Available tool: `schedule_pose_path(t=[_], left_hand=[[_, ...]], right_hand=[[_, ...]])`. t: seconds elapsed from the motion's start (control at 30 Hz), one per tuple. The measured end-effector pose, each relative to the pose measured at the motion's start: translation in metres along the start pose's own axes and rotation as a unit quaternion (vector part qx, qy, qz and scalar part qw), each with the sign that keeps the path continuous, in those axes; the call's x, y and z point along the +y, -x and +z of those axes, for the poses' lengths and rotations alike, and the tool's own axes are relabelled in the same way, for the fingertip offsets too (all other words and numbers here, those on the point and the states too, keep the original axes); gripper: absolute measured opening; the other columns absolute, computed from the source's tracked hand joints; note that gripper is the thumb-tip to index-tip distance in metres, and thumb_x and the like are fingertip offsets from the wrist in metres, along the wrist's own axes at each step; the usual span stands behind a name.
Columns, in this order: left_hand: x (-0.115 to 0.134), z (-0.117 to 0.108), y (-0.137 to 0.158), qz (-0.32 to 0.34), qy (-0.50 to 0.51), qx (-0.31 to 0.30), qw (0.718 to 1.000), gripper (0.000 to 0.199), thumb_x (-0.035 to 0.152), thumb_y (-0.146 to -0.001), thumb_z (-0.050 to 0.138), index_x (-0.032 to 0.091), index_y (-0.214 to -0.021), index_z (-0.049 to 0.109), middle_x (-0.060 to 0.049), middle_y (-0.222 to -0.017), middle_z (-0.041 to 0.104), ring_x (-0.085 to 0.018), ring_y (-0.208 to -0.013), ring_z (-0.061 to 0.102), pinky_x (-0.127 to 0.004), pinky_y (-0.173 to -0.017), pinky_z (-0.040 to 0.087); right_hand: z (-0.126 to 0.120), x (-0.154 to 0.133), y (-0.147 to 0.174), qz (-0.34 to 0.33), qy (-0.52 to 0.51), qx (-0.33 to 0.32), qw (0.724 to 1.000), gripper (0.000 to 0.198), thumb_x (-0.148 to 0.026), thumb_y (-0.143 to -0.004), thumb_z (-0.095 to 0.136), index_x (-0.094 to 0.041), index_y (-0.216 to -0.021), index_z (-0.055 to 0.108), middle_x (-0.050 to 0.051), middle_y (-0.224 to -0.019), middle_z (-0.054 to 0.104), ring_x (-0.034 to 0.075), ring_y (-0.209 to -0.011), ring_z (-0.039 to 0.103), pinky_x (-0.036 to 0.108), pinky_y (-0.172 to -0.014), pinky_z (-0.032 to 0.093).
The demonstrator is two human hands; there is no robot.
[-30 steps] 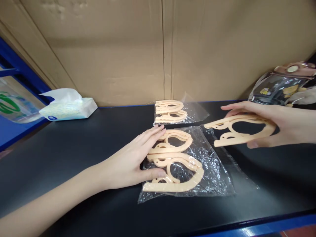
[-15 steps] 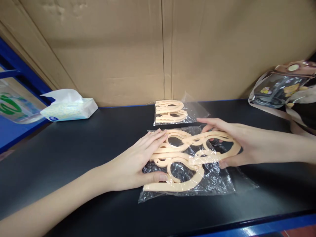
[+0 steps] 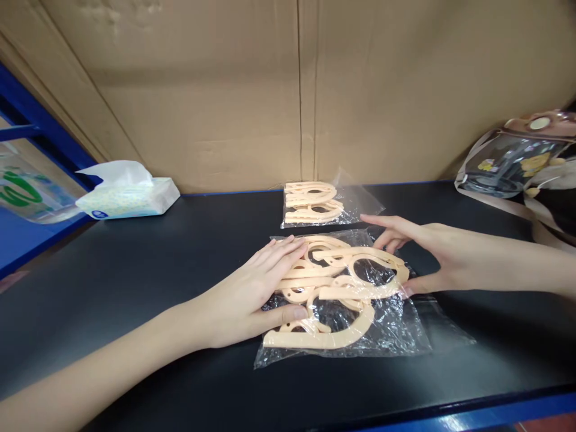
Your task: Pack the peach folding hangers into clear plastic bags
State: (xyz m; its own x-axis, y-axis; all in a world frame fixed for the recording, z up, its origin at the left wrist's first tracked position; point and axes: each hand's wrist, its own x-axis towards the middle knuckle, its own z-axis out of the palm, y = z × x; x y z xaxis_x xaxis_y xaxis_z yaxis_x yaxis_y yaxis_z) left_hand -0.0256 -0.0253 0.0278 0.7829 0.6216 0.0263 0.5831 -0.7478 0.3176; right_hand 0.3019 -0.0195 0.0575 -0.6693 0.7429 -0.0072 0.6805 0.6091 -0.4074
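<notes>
Several beige folding hangers [image 3: 346,340] lie in a loose pile with a clear plastic bag [image 3: 398,333] on the black table. Which of them are inside the bag and which on top, I cannot tell. My left hand [image 3: 263,285] rests flat over the pile's left side, thumb lower and fingers stretched out. At the right end, my right hand [image 3: 425,255] is open, its thumb and fingers spread around the rounded end of the upper hanger [image 3: 382,290]. The right thumb tip is at that hanger's edge; the fingertips are by the bag's far edge.
Behind the pile lies a second clear bag of beige folding hangers [image 3: 314,204]. A tissue pack [image 3: 130,201] stands at the back left near a blue frame [image 3: 67,144]. A clear strapped bottle [image 3: 508,162] is at the back right. Cardboard [image 3: 216,102] walls the rear.
The upper hanger has moved left onto the pile, and my right hand has loosened from its rounded end. My left hand stays in place.
</notes>
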Motion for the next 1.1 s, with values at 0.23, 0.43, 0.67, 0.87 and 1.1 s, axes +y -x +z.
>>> schedule_pose_path(t=[0.23, 0.43, 0.67, 0.87, 1.1], left_hand=[[-0.002, 0.003, -0.001, 0.016, 0.001, 0.021, 1.0, 0.077, 0.051, -0.093, 0.048, 0.024, -0.154, 0.008, -0.01, -0.16, 0.015, -0.029, -0.147, 0.011, -0.054, -0.118, 0.018], [-0.001, 0.002, -0.001, 0.004, 0.005, 0.027, 1.0, 0.071, 0.05, -0.095, 0.046, 0.024, -0.153, 0.013, -0.009, -0.159, 0.02, -0.027, -0.147, 0.015, -0.053, -0.118, 0.019], [0.0, 0.003, -0.002, 0.004, 0.001, 0.035, 0.999, 0.068, 0.049, -0.096, 0.044, 0.021, -0.152, 0.016, -0.011, -0.158, 0.022, -0.025, -0.147, 0.017, -0.053, -0.118, 0.02], [-0.002, 0.003, -0.002, 0.003, 0.002, 0.039, 0.999, 0.07, 0.05, -0.095, 0.045, 0.021, -0.152, 0.016, -0.011, -0.158, 0.023, -0.025, -0.146, 0.018, -0.052, -0.118, 0.02], [0.002, 0.001, -0.003, -0.006, 0.001, 0.031, 1.0, 0.069, 0.053, -0.095, 0.043, 0.017, -0.15, 0.022, -0.013, -0.157, 0.027, -0.025, -0.146, 0.02, -0.052, -0.118, 0.019]], right_hand=[[0.013, -0.008, -0.008, -0.038, -0.02, 0.034, 0.999, 0.084, -0.046, -0.081, 0.066, -0.03, -0.151, 0.023, 0.006, -0.119, 0.066, 0.023, -0.105, 0.064, 0.038, -0.088, 0.053], [0.009, 0.001, -0.011, -0.051, -0.101, 0.044, 0.993, 0.078, -0.039, -0.084, 0.066, -0.028, -0.149, 0.025, 0.005, -0.113, 0.068, 0.018, -0.096, 0.065, 0.035, -0.086, 0.052], [0.025, -0.005, -0.018, -0.046, -0.119, 0.059, 0.99, 0.067, -0.037, -0.086, 0.064, -0.027, -0.144, 0.033, 0.003, -0.1, 0.069, 0.018, -0.087, 0.065, 0.034, -0.079, 0.053], [0.029, -0.001, -0.019, -0.049, -0.14, 0.03, 0.989, 0.072, -0.038, -0.083, 0.067, -0.029, -0.145, 0.032, 0.001, -0.096, 0.068, 0.018, -0.087, 0.064, 0.035, -0.08, 0.051], [0.03, -0.005, -0.023, -0.026, -0.171, 0.062, 0.983, 0.053, -0.038, -0.09, 0.058, -0.026, -0.139, 0.039, 0.0, -0.094, 0.07, 0.016, -0.084, 0.064, 0.031, -0.075, 0.049]])
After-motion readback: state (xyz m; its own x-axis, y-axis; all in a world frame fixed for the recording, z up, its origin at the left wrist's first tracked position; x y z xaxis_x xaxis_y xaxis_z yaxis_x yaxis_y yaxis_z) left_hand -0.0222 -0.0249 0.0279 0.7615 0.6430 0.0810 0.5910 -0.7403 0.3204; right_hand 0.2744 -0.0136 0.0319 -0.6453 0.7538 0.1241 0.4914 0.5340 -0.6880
